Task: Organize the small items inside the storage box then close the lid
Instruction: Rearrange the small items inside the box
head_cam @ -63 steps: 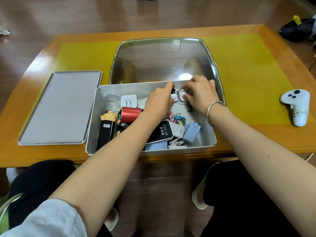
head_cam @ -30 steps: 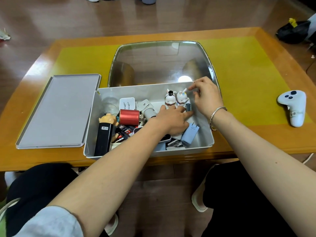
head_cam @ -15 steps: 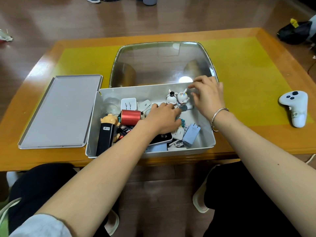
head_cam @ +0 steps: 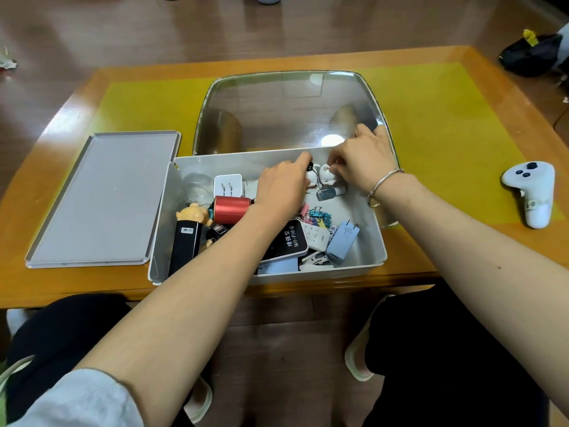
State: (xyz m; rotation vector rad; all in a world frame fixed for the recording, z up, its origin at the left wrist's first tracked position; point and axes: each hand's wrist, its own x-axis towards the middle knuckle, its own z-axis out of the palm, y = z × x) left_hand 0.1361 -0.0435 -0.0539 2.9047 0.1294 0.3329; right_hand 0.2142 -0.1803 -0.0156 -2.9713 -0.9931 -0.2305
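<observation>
A grey storage box (head_cam: 377, 241) stands open at the table's near edge, its grey lid (head_cam: 101, 198) lying flat to its left. Both hands are at the box's far wall. My left hand (head_cam: 281, 188) pinches a small white figurine with a black top (head_cam: 311, 172). Beside it, my right hand (head_cam: 365, 163) pinches a second white figurine (head_cam: 326, 177). A small grey bottle (head_cam: 328, 193) lies just in front of them. Also inside are a red spool (head_cam: 231, 208), a white charger (head_cam: 228, 184), a bear figure (head_cam: 194, 214), a black Wi-Fi device (head_cam: 289, 241), coloured clips (head_cam: 318, 215) and a blue plug (head_cam: 341, 241).
A clear glass tray (head_cam: 292, 109) lies behind the box on the yellow mat (head_cam: 437, 118). A white controller (head_cam: 534, 192) rests at the table's right. A black bag (head_cam: 529, 53) sits on the floor at the far right. My knees are under the table's front edge.
My left hand has moved from the middle of the box up to the far wall and taken hold of the black-topped figurine. My right hand has closed on the other figurine.
</observation>
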